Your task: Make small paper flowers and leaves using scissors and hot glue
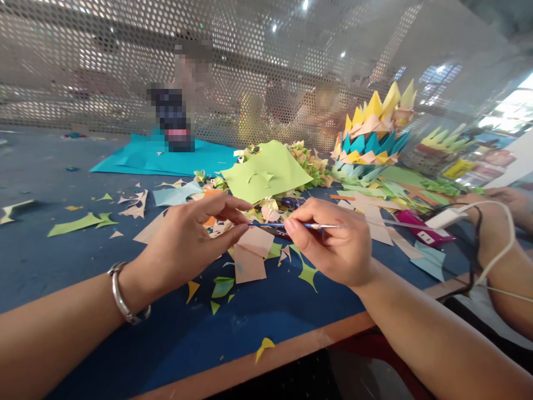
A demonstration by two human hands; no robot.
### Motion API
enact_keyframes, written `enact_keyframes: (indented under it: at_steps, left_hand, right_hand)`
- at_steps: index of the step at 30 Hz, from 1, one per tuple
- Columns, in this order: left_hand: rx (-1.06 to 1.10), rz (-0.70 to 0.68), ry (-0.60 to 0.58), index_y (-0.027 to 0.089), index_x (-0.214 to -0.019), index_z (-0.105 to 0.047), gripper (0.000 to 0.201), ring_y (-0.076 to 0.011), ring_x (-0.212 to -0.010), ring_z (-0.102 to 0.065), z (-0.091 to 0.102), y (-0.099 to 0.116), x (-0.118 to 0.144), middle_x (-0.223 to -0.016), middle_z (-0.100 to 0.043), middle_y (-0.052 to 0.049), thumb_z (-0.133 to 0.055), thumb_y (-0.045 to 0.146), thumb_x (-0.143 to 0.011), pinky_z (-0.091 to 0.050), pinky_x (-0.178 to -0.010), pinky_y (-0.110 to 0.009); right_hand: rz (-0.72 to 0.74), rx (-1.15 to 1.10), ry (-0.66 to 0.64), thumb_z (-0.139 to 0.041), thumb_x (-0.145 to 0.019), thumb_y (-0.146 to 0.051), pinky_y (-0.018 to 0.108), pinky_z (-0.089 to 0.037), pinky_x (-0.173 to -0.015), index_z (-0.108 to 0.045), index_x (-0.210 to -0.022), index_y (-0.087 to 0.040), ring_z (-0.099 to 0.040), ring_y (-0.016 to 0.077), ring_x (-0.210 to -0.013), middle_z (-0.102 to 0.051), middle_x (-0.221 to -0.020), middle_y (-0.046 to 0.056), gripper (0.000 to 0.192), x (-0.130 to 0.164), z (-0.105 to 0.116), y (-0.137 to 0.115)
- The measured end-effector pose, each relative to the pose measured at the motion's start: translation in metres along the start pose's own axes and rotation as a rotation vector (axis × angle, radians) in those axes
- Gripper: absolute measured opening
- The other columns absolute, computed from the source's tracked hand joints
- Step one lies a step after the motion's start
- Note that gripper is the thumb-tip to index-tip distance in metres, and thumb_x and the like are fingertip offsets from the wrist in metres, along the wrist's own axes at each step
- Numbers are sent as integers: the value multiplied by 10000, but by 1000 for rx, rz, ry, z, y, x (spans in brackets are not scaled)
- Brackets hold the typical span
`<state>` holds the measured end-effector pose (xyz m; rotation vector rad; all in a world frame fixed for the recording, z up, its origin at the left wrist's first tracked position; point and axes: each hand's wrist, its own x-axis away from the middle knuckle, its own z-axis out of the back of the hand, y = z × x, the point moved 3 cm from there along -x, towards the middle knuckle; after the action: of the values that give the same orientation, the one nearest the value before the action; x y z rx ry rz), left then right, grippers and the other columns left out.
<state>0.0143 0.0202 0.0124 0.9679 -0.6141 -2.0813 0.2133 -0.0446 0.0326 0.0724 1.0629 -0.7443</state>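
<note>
A thin blue stick with a silvery rear part lies level between my two hands, above the paper scraps. My right hand is closed round it, thumb and fingertips pinching its middle. At its left end, the thumb and fingers of my left hand come together on the tip; whether a scrap of paper is also there I cannot make out. Peach paper pieces lie just below the stick. Behind it, a light green sheet rests on a heap of small folded paper pieces.
Blue sheets lie by the perforated metal screen. A tiered folded-paper model stands at the back right. Near another person's arm are a magenta box and a white cable. The table edge runs in front.
</note>
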Motion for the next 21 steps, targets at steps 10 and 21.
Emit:
enact_keyframes:
  at_steps: [10, 21]
  left_hand:
    - [0, 7, 93, 282, -1078, -705, 247, -228, -929, -747, 0, 10, 3, -910, -806, 1, -686, 343, -840, -540, -810, -317]
    - [229, 156, 61, 253, -1048, -686, 286, -232, -858, -761, -3, -1, -2, -878, -795, -20, -731, 337, -779, -580, -750, -334]
  right_hand:
    - [-5, -16, 21, -606, -917, -142, 233, -429, -464, -599, -773, -210, -519, 109, -539, -600, -636, -8, 159, 0, -1, -1]
    - [8, -1, 15, -614, -908, -125, 230, -433, -474, -598, -759, -205, -505, 100, -537, -595, -637, -8, 169, 1, -2, -3]
